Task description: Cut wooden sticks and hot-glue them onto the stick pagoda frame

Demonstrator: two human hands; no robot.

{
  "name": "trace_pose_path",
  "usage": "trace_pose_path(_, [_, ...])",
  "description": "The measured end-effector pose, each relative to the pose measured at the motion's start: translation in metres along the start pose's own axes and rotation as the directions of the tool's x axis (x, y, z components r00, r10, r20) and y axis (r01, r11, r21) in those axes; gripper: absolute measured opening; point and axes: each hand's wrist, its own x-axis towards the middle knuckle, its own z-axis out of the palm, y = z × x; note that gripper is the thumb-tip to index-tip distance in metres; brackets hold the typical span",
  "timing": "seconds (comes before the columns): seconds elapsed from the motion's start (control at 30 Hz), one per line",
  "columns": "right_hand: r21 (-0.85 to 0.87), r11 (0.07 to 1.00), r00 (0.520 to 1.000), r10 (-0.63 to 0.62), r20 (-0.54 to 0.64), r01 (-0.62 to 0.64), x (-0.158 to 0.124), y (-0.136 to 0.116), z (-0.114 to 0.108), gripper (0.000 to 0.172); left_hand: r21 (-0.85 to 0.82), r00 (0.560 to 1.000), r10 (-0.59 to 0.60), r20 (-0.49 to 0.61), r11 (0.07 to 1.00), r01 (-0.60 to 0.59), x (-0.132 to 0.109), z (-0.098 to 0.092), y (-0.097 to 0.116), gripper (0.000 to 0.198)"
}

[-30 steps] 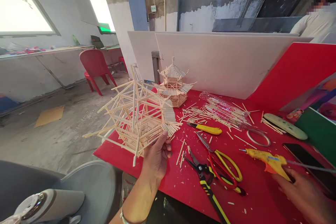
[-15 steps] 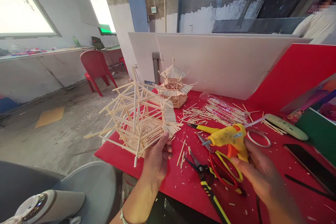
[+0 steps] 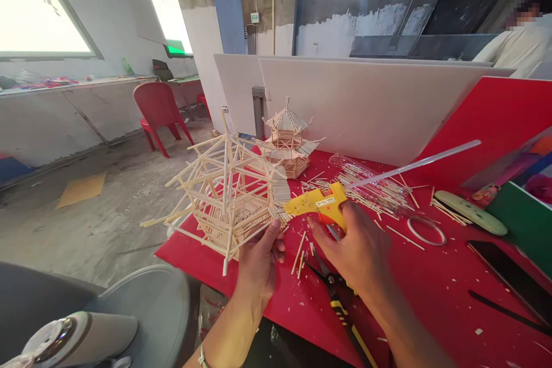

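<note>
A pavilion model of thin wooden sticks (image 3: 228,184) stands tilted at the left of the red table (image 3: 422,299). My left hand (image 3: 261,256) is closed on its lower right edge, thumb on top. In my right hand (image 3: 357,241) is a yellow hot glue gun (image 3: 317,204), with a clear glue stick (image 3: 414,167) jutting from its back. The gun's nozzle is at the slatted roof section on the model's right side; whether it touches cannot be made out. Black and yellow pruning shears (image 3: 334,282) lie under my right forearm, partly hidden.
A finished-looking smaller stick pavilion (image 3: 287,138) stands behind. Loose sticks and a plastic bag (image 3: 366,178), a tape roll (image 3: 426,232), a green case (image 3: 470,213) and a phone (image 3: 513,276) lie to the right. A grey stool (image 3: 159,310) holds a thermos (image 3: 86,336). A person (image 3: 517,40) is at far right.
My right hand has brought the glue gun leftward, from above the scissors and cutter to the model's roof section. My left hand keeps its hold on the model.
</note>
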Motion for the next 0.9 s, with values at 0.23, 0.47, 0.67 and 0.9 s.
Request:
trace_pose_path(0.23, [-0.142,0.977,0.987,-0.161,-0.003,0.159,0.011,-0.013,0.005,0.026,-0.02,0.999,0.043,-0.015,0.999,-0.043,-0.007,-0.005,-0.004,0.037])
trace_pose_path(0.47, [-0.172,0.958,0.973,-0.226,0.039,0.229,0.011,-0.015,0.003,0.024,-0.041,0.999,0.029,-0.021,0.999,-0.03,-0.011,-0.007,-0.005,0.035])
trace_pose_path(0.67, [-0.19,0.949,0.968,-0.247,0.041,0.251,0.011,-0.019,0.0,0.019,-0.045,1.0,0.025,-0.009,0.999,-0.025,-0.011,-0.008,-0.006,0.035])
trace_pose_path(0.9, [-0.189,0.946,0.964,-0.264,0.018,0.262,0.011,-0.019,0.002,0.02,-0.038,1.0,0.03,0.007,0.999,-0.03,-0.01,-0.009,-0.005,0.035])
